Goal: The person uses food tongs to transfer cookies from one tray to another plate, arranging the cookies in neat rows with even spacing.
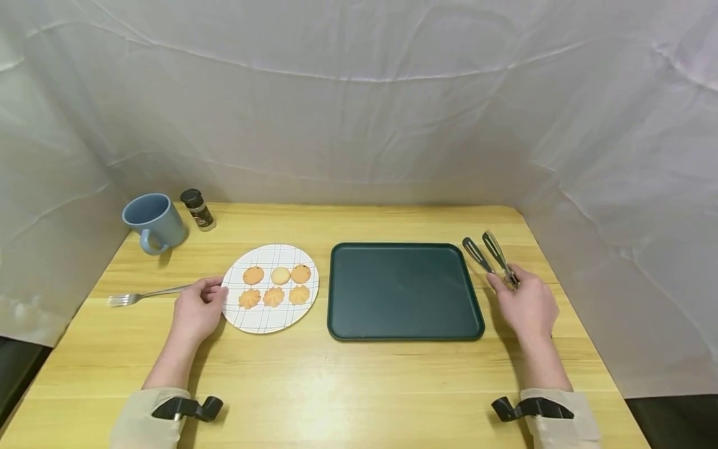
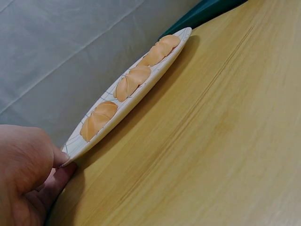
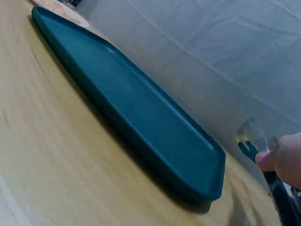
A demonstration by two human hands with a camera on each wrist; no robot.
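Note:
My left hand [image 1: 199,310] pinches the left rim of a round white plate [image 1: 270,322] with a grid pattern, thumb on top and fingers below, as the left wrist view shows. Several cookies lie on it in two rows, among them a ridged cookie [image 2: 98,120] near the thumb. My right hand [image 1: 529,304] grips a pair of dark tongs [image 1: 495,249], whose two slotted arms spread apart and point away from me. Part of the tongs is hidden by the hand. Left of that hand lies a dark green rectangular tray [image 1: 404,292] with nothing on it.
At the back left stand a blue mug [image 1: 159,223] and a black-capped spice jar [image 1: 199,211]. A fork [image 1: 134,298] lies left of the plate, its handle end reaching the left hand. Pale cloth [image 1: 359,125] hangs behind and beside the wooden table [image 1: 314,386].

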